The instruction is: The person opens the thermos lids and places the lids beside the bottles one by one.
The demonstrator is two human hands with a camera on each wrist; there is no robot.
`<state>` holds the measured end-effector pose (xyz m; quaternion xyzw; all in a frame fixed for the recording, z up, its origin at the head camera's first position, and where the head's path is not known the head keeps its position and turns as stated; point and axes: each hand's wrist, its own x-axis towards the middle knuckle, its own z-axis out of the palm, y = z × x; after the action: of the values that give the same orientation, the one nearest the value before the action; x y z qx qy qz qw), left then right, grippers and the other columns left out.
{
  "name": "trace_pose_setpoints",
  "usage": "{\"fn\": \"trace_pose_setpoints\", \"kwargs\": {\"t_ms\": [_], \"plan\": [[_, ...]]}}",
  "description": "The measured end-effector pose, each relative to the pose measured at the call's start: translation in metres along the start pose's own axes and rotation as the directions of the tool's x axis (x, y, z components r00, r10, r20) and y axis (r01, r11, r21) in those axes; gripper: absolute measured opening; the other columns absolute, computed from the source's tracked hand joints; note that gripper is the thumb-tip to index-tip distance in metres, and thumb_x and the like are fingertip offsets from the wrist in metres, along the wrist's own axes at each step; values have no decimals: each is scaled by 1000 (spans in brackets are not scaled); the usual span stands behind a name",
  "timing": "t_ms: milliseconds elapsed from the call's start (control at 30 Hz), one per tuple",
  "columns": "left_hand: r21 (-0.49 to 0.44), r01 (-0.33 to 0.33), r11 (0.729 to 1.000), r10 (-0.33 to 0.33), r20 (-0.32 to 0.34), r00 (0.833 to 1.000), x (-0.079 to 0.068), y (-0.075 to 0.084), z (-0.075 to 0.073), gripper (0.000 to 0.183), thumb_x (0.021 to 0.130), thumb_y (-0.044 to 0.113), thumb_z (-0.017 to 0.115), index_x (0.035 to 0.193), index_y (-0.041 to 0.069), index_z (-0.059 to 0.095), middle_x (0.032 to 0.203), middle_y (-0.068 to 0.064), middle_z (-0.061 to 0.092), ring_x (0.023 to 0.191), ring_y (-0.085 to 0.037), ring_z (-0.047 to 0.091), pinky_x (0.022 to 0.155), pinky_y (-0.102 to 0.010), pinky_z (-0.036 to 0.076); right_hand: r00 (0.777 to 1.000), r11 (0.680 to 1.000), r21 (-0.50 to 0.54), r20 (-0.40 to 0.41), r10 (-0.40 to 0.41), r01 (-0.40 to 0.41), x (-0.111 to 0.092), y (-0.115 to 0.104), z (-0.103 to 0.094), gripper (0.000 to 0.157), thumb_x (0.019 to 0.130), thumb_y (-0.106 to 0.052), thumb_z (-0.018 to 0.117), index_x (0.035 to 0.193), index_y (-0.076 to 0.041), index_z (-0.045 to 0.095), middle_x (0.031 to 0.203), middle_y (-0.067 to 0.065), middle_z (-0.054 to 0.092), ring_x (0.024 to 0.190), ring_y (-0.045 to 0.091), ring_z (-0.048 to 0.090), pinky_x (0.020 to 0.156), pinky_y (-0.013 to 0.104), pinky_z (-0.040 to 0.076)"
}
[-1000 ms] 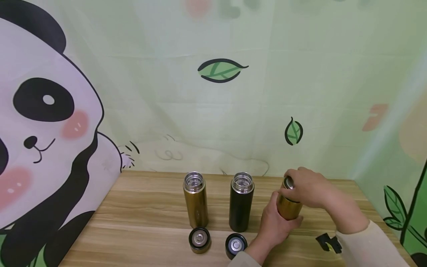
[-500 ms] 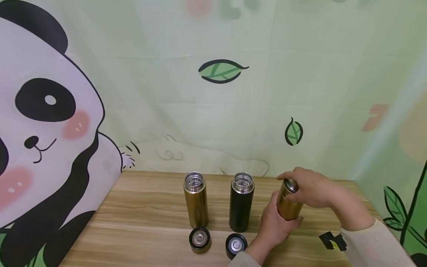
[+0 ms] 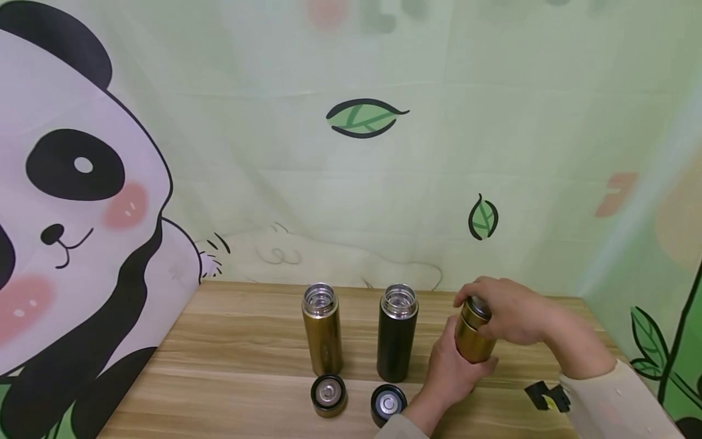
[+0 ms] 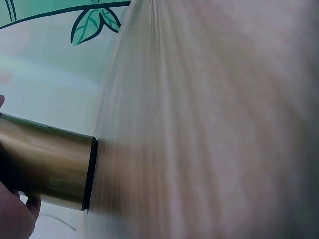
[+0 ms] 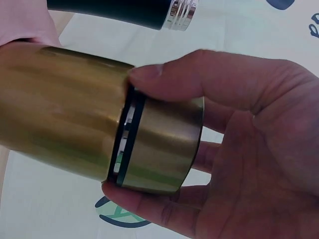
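At the right of the table in the head view, my left hand (image 3: 451,371) wraps round the lower body of a gold vacuum flask (image 3: 471,344). My right hand (image 3: 512,312) comes over from the right and grips the gold cap (image 5: 164,142) at its top. In the right wrist view, thumb and fingers lie on opposite sides of that cap. Between cap and body runs a narrow gap, with a dark ring and shiny metal showing. The left wrist view has the flask's base end, with a black rim; a pale blurred surface fills most of the rest.
Left of my hands stand an uncapped black flask (image 3: 396,347) and an uncapped gold flask (image 3: 323,344), both upright. In front of them a black-rimmed cap (image 3: 388,402) and a gold cap (image 3: 328,395) lie with their insides up. A panda-printed cloth (image 3: 263,152) hangs behind the wooden table (image 3: 247,353).
My right hand's fingers opened off the cap half a second ago, and now they curl round it again, with the forearm slightly further right than at first. My left hand and the flask stayed put.
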<state>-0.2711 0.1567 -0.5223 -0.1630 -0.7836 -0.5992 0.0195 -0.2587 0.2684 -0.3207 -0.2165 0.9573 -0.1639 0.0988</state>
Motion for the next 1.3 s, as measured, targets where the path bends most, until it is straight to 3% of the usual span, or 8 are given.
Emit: {"fn": "trace_pose_setpoints", "kwargs": {"t_ms": [267,500,867,967,1100,1200,1300], "plan": [[-13,-2,1000,2,-1,1000,0,-1,1,71,79,37,87,137,39,45,115,16,62,97,-1,57,87,-25,49,997,997,1,-6,-78,78,-1,1,0,46,75,7,77,111,-20,68,121,2,68,100,21,61,87,44,53],[-16,-5,1000,5,-7,1000,0,-1,1,71,79,36,87,137,38,45,113,16,62,95,-1,57,88,-25,48,994,994,-21,-15,-106,105,-2,1,1,52,72,16,73,98,-29,66,137,5,65,120,35,59,102,64,46],[-20,-6,1000,6,-6,1000,1,-3,2,73,79,37,87,138,39,45,115,16,63,96,-1,57,89,-25,49,988,989,-34,-38,-149,147,-4,4,6,64,69,20,73,107,-31,66,134,-1,64,114,29,57,97,59,48],[-15,-8,1000,8,-5,1000,1,-3,2,73,79,37,88,137,40,45,116,16,63,98,0,58,89,-25,49,988,989,-7,-35,-148,148,-5,6,8,71,71,11,81,124,-33,66,142,3,61,123,35,55,98,59,49],[-36,0,999,0,2,1000,0,-4,1,71,79,36,88,136,41,45,118,16,64,100,0,60,91,-25,51,990,992,18,-62,-124,126,-5,6,10,77,80,-21,88,148,-32,54,152,10,52,134,42,48,97,58,50],[-58,19,998,-18,13,1000,-1,-2,1,72,80,37,88,137,42,44,121,16,64,102,0,60,92,-26,52,989,998,-28,-135,-62,59,-4,3,11,76,86,-46,82,152,-25,50,151,17,52,131,44,51,93,58,54],[-58,21,998,-20,23,1000,-1,-2,1,74,81,37,88,139,45,43,122,17,63,103,0,59,92,-27,52,978,993,-95,-203,55,-76,-2,-2,10,84,90,-65,69,153,-14,48,145,25,54,124,49,57,86,63,56]]}}
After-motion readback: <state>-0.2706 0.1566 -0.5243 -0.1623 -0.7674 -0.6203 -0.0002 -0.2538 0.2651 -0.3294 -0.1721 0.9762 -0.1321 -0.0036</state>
